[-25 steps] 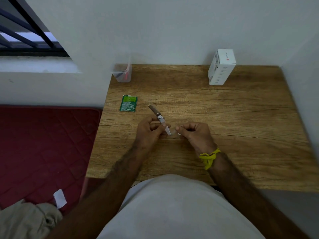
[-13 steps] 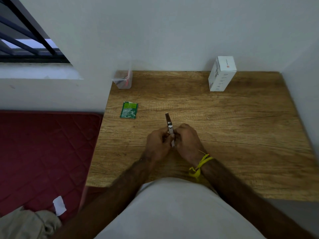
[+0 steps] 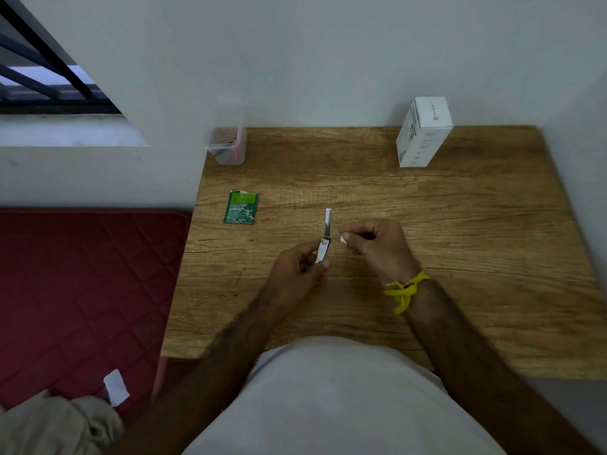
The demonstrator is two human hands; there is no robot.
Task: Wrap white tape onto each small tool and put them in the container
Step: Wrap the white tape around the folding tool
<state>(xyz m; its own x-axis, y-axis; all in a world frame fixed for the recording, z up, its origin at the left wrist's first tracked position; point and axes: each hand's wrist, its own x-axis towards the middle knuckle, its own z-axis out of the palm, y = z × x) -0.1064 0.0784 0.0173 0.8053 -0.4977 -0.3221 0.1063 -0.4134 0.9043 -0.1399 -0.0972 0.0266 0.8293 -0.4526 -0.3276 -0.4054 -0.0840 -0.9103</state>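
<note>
Worktop layout: hands near the middle, other items toward the far edge and left side.

The worktop (image 3: pixel 460 241) sits in a corner, walls at its far and right sides; a container (image 3: pixel 227 149) stands at the far left corner; a box (image 3: pixel 422 133) stands at the far edge toward the right; a packet (image 3: pixel 241 207) lies flat on the left side, nearer than the container; the left hand (image 3: pixel 297 267) holds a small tool (image 3: pixel 325 236) over the middle, its tip pointing to the far side; the right hand (image 3: pixel 377 244) is just right of the tool, pinching a bit of tape (image 3: pixel 342 239) beside it; a mattress (image 3: pixel 82 290) lies left of the worktop; a window (image 3: pixel 42 83) is at the far left.
</note>
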